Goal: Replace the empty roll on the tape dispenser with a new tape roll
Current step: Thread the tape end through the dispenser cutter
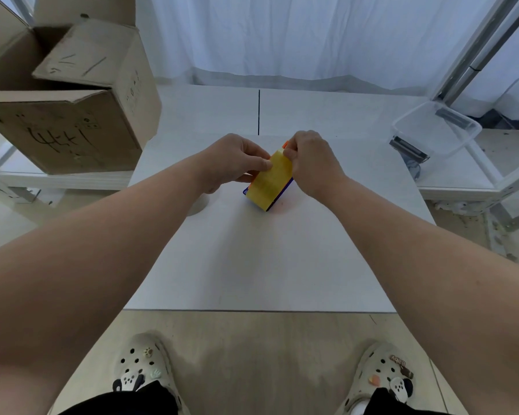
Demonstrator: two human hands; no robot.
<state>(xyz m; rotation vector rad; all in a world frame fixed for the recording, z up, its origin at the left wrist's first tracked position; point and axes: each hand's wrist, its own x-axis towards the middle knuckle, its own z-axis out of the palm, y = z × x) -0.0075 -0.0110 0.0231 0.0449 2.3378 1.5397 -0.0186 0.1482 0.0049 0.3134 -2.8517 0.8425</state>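
Observation:
A yellowish tape roll (pixel 271 180) sits in a blue and orange tape dispenser (pixel 279 196) that stands on the white table (pixel 252 259), seen edge-on. My left hand (pixel 234 161) pinches the upper left of the roll with thumb and fingers. My right hand (pixel 310 161) pinches the roll's top right edge, where an orange part of the dispenser (pixel 285 144) pokes out behind my fingers. Most of the dispenser body is hidden by the roll and my hands.
Open cardboard boxes (pixel 69 97) stand on a shelf at the left. A clear plastic tub (pixel 435 128) sits at the right beside metal frame posts. A round pale object (pixel 200 205) lies partly under my left forearm. White curtains hang behind the table.

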